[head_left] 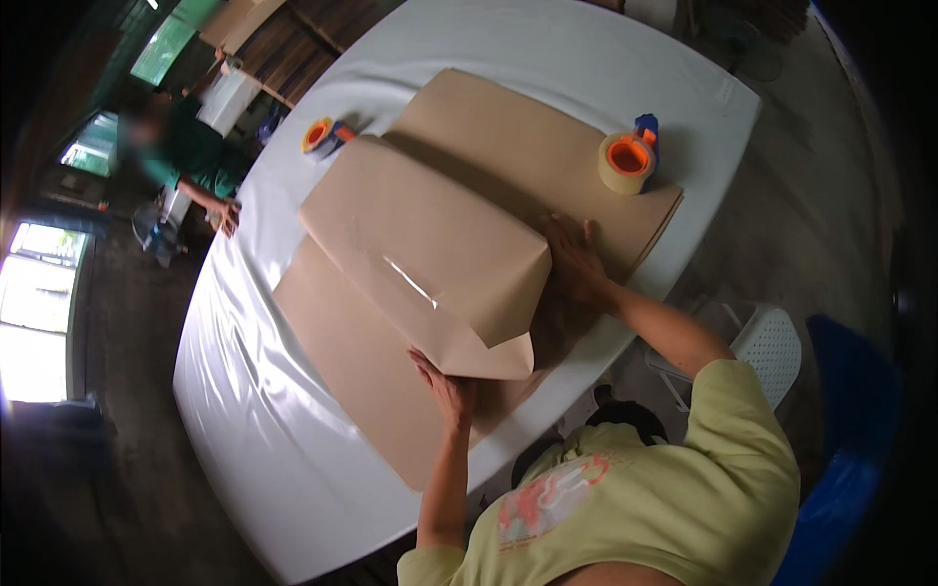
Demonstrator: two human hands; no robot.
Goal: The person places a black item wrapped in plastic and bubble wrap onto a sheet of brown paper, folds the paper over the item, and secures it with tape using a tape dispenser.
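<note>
A bulky package wrapped in brown kraft paper (420,225) lies on flat brown paper sheets (337,376). A shiny strip of clear tape (412,281) runs along its upper face. At its near end the paper stands out in loose folded flaps (503,354), not lying flat. My left hand (449,393) rests against the lower left edge of this end, fingers stretched out along the paper. My right hand (576,262) lies against the package's right side with fingers spread; its palm is over the stacked sheets. Neither hand is wrapped round anything.
A tape dispenser (627,161) with an orange hub stands on the sheets at the far right. Another tape dispenser (324,137) sits beyond the package at left. A white-covered table (234,420) bears everything. A person (195,146) in green touches its left edge. A white perforated chair (767,352) stands at right.
</note>
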